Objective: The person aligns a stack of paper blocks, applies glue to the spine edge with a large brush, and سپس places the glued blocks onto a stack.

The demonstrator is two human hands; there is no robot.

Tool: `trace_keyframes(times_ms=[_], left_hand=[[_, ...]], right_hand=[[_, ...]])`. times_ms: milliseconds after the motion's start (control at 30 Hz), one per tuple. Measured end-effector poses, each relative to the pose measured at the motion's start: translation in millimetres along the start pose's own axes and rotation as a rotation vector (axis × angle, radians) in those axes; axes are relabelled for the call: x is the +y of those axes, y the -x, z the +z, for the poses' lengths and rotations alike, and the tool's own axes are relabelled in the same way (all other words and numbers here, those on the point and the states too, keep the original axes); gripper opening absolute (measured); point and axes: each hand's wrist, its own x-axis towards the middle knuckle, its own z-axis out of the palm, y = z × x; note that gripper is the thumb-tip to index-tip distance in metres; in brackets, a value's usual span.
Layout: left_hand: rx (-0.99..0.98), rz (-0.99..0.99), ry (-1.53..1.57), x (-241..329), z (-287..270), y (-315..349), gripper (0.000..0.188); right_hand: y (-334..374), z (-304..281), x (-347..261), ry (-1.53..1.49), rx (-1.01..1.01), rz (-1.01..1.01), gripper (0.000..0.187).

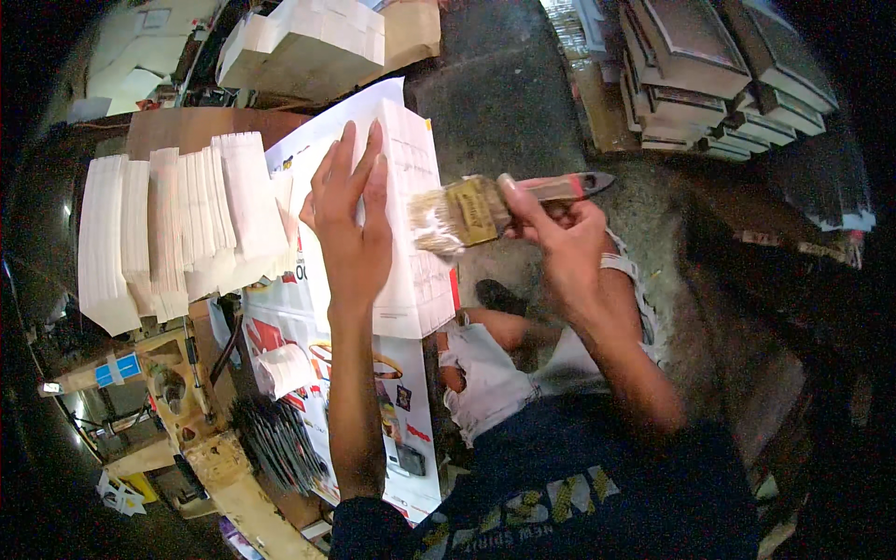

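Note:
My left hand (350, 233) lies flat on top of a thick block of white pages (406, 299), fingers stretched toward its far end. The block rests along the right edge of a table covered with a colourful printed sheet (425, 481). In my right hand (565, 247) is a wide paintbrush (476, 210), gripped near where its handle meets the yellow-labelled metal band. Its pale bristles carry a white wet substance and touch, or nearly touch, the block's right side. Faint printed lines show along that side.
Several page blocks (191, 219) stand side by side at the left. More white blocks (317, 47) lie at the far end. Stacked dark-covered books (691, 56) sit at the far right. Nearer left are a curled white paper piece (285, 369) and a fan of thin dark pieces (275, 443).

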Motion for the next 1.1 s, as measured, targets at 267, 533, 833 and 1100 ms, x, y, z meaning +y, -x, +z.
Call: trace_keyframes(times_ms=[267,533,833,1100], left_hand=[[-0.017,0.03,0.008,2.9,-1.8,-2.9,0.039],[-0.021,0.057,-0.022,1.9,-3.8,-3.1,0.039],[-0.038,0.008,0.002,5.8,-5.3,-2.1,0.04],[-0.029,0.023,0.009,2.4,-2.8,-1.5,0.039]], right_hand=[[-24.9,4.5,-3.9,0.094,0.016,-0.11,0.026],[-51.8,21.6,-21.3,0.078,0.025,-0.182,0.029],[-76.6,23.8,-26.5,0.079,0.034,-0.184,0.031],[-74.2,18.0,-26.4,0.078,0.094,-0.296,0.029]])
